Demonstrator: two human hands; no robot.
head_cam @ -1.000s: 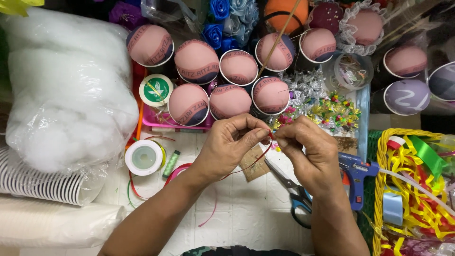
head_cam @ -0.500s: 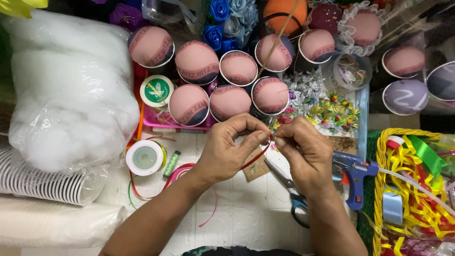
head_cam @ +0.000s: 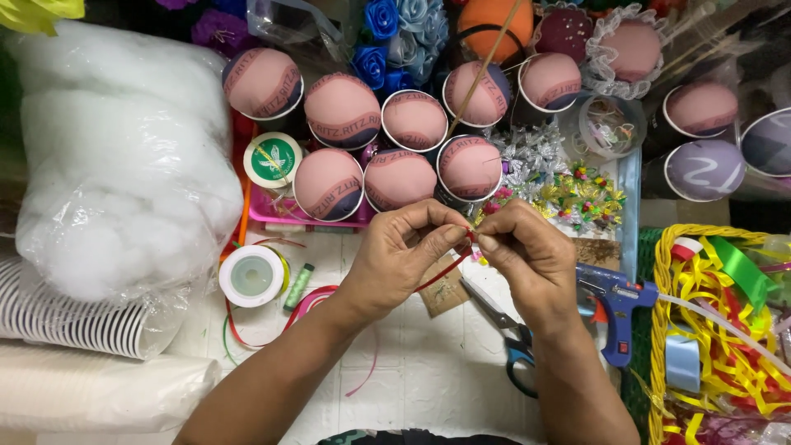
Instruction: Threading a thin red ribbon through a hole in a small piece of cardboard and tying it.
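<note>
Ribbon (head_cam: 441,271), thin and red, pinched between the fingertips of your left hand (head_cam: 404,259) and right hand (head_cam: 527,259), both closed on it above the white tabletop (head_cam: 412,371), with scissors (head_cam: 503,330) just below and blue glue gun (head_cam: 618,305) to the right.

White tiled work surface (head_cam: 428,371), pale grid lines, seen from above. Left edge: big clear plastic bag of white fluffy stuffing (head_cam: 115,165). Right edge: yellow woven basket (head_cam: 659,330). Far side dark, crowded. Light even, soft; shadows faint. No walls, floor or windows visible.
</note>
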